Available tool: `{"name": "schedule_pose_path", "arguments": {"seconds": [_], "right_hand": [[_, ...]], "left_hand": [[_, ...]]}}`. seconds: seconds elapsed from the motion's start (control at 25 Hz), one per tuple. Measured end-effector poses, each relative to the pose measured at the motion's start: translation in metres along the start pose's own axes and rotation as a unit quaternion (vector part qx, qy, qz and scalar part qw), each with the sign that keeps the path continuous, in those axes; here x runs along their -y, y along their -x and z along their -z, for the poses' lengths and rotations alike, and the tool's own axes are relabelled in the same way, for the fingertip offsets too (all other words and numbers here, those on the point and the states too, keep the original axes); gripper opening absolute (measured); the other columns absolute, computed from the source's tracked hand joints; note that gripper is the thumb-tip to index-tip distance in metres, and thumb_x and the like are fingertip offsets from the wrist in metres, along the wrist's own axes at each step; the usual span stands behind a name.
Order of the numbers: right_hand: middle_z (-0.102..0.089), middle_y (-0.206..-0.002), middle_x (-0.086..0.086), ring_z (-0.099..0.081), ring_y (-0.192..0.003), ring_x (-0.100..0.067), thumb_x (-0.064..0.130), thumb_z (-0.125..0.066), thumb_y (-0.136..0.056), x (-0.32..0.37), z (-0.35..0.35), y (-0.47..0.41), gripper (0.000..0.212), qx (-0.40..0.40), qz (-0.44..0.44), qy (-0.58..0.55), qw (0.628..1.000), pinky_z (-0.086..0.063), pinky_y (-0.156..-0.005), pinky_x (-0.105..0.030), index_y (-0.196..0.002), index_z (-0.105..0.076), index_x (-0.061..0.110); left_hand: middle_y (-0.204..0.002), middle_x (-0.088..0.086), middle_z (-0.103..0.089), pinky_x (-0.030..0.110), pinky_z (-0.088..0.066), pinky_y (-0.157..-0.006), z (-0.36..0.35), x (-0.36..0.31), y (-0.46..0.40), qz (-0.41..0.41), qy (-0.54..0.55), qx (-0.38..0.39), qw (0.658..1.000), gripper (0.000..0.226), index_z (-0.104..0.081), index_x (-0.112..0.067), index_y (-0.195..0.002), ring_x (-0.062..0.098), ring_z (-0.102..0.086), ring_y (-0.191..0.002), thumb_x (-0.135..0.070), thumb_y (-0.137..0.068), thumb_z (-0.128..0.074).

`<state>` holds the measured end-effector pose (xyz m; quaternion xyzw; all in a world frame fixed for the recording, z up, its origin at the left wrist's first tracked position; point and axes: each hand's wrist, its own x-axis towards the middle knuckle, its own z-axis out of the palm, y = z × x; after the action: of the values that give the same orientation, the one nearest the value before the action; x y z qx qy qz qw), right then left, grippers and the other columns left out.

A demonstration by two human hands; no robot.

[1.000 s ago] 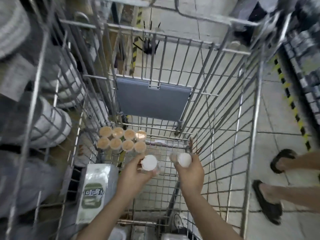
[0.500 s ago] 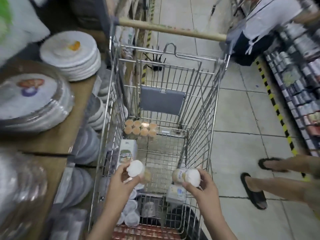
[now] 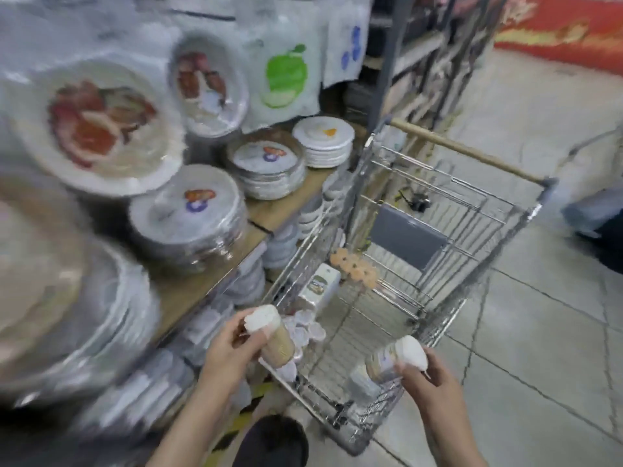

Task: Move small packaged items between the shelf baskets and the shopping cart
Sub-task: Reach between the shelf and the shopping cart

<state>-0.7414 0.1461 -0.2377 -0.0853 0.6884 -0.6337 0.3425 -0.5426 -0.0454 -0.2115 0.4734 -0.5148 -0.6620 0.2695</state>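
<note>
My left hand (image 3: 226,348) grips a small clear jar with a white lid (image 3: 269,333), held above the near left corner of the wire shopping cart (image 3: 448,298). My right hand (image 3: 429,377) grips a second white-lidded jar (image 3: 399,358) over the cart's near right corner. Inside the cart lie a pack of orange-topped cups (image 3: 354,269), a white carton (image 3: 320,291), several small clear-lidded cups (image 3: 303,330) and a small pack (image 3: 362,385). The view is blurred.
Wrapped stacks of paper plates (image 3: 188,217) fill the wooden shelf (image 3: 266,210) on the left, with more packs below. The cart's wooden handle (image 3: 465,151) points away. Tiled floor (image 3: 539,348) lies to the right. A dark shape (image 3: 273,439) sits below, between my arms.
Both hands have lifted the two jars up out of the cart. The view has swung left and back, bringing the plate shelf into sight.
</note>
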Motion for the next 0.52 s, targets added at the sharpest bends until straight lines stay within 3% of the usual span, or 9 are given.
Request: {"name": "schedule_pose_path", "arguments": {"seconds": [0.2, 0.32, 0.44, 0.52], "right_hand": [[-0.069, -0.103, -0.008, -0.063, -0.097, -0.025, 0.011, -0.074, -0.076, -0.008, -0.014, 0.043, 0.031, 0.13, -0.017, 0.015, 0.991, -0.049, -0.084, -0.037, -0.105, -0.064, 0.018], [-0.072, -0.094, -0.002, -0.065, -0.094, -0.025, 0.005, -0.072, -0.078, -0.016, -0.036, 0.09, 0.028, 0.203, -0.024, 0.036, 0.978, -0.049, -0.087, -0.041, -0.103, -0.067, 0.017], [-0.073, -0.097, -0.003, -0.066, -0.096, -0.026, 0.02, -0.085, -0.059, -0.024, -0.058, 0.134, 0.039, 0.3, -0.049, 0.059, 0.951, -0.05, -0.084, -0.04, -0.096, -0.072, 0.022], [-0.072, -0.101, -0.005, -0.066, -0.099, -0.026, 0.022, -0.089, -0.048, -0.036, -0.078, 0.161, 0.048, 0.337, -0.063, 0.067, 0.937, -0.05, -0.081, -0.037, -0.093, -0.072, 0.021]], "left_hand": [[-0.097, 0.004, -0.067, 0.028, -0.049, -0.062, 0.045, 0.035, 0.132, 0.017, 0.086, -0.148, 0.985, 0.019, -0.065, -0.024, -0.101, 0.019, -0.063, -0.084, -0.01, -0.088, -0.062], [-0.099, 0.001, -0.068, 0.032, -0.05, -0.069, 0.072, 0.052, 0.208, 0.023, 0.114, -0.228, 0.967, 0.019, -0.065, -0.024, -0.101, 0.019, -0.064, -0.088, -0.011, -0.087, -0.063], [-0.101, -0.003, -0.07, 0.037, -0.051, -0.083, 0.101, 0.06, 0.275, 0.017, 0.12, -0.27, 0.955, 0.022, -0.067, -0.026, -0.1, 0.018, -0.064, -0.095, -0.011, -0.084, -0.066], [-0.1, -0.003, -0.07, 0.03, -0.053, -0.078, 0.125, 0.069, 0.318, 0.004, 0.121, -0.303, 0.945, 0.022, -0.068, -0.026, -0.1, 0.014, -0.065, -0.093, -0.013, -0.082, -0.069]]}}
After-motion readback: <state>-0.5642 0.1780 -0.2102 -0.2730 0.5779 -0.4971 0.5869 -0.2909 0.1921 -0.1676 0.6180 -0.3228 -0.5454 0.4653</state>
